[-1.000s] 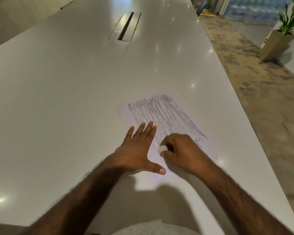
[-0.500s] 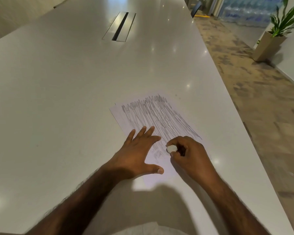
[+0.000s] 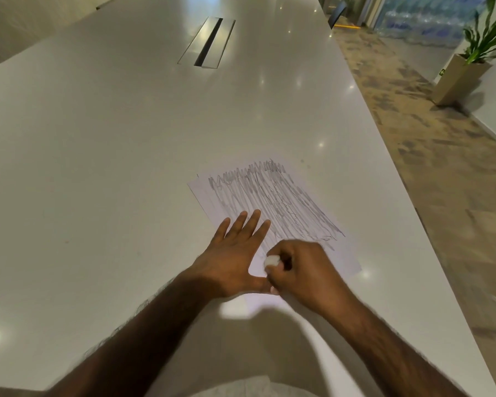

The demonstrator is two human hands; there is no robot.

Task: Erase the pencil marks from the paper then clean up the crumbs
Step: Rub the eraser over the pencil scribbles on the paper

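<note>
A white sheet of paper (image 3: 281, 202) lies on the glossy white table (image 3: 103, 156), most of it covered in dense grey pencil scribble. My left hand (image 3: 232, 253) presses flat on the sheet's near left part, fingers straight and spread. My right hand (image 3: 304, 270) grips a small white eraser (image 3: 271, 261) and holds it against the near end of the sheet, just right of my left thumb. The near strip of the paper looks paler than the rest. I cannot make out any crumbs.
A recessed metal cable hatch (image 3: 206, 43) sits in the table's far middle. The table's right edge runs close to the paper, with patterned floor beyond. A potted plant (image 3: 467, 73) stands on the floor at the far right.
My right hand has rubbed the eraser back and forth over the near part of the sheet and now sits nearer my left thumb. My left hand stays pressed on the paper.
</note>
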